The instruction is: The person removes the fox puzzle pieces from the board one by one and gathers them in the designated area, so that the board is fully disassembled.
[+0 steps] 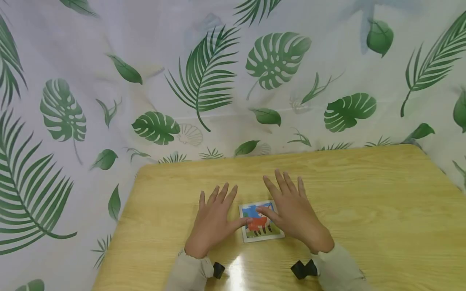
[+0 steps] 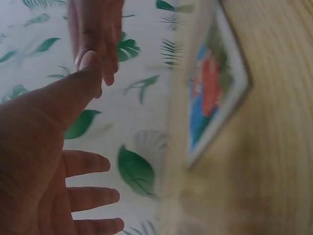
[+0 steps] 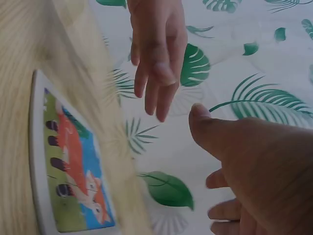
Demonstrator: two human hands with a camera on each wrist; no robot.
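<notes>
At the left and far side hangs a leaf-printed cloth [image 1: 138,24], thin-looking and softly creased; it meets the left edge of the wood-grained table [image 1: 153,202], whose smooth surface throws a bright glare near the middle that could hide a small shift of anything lying there. The left hand [image 1: 211,226] is raised over the table, palm down, fingers straight and spread, gripping nothing; a careless drop of its thumb could nudge the flat framed picture [image 1: 258,226], which lies on the table between and below the two hands. That picture is a thin square with slightly rounded corners, a pale plain border and a glossy-looking red fox; faint lines cross it, so if it is made of loose pieces, a brushing thumb could lift one. The right hand [image 1: 296,212] likewise holds nothing, its fingers extended, its thumb over the picture's far right part. Lowering both hands unevenly might twist the frame, and the angular black piece [image 1: 305,269] by the loose beige right sleeve [image 1: 338,268] could scrape the tabletop.
</notes>
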